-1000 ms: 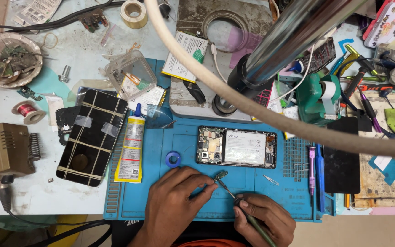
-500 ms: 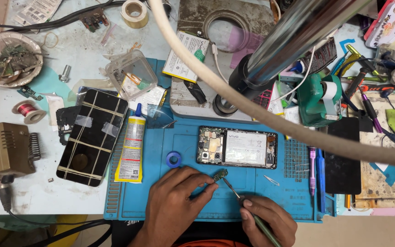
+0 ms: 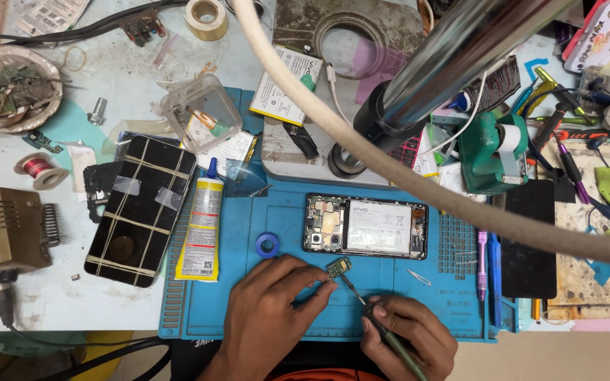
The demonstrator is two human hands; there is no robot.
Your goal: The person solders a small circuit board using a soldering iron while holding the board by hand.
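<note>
Green circuit board [image 3: 338, 267] in left hand [image 3: 271, 310] pinch grip, right hand [image 3: 407, 337] fisted around tool [image 3: 379, 324].

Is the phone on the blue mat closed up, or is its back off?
Open: the phone lies with its back cover off, battery and circuit boards exposed. The left hand pinches a small board just below it.

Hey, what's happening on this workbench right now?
A person is working on a small circuit board over a blue mat. The left hand pinches the board at its edge, while the right hand holds a thin tool with its tip at the board. An opened phone lies just beyond, insides showing.
</note>
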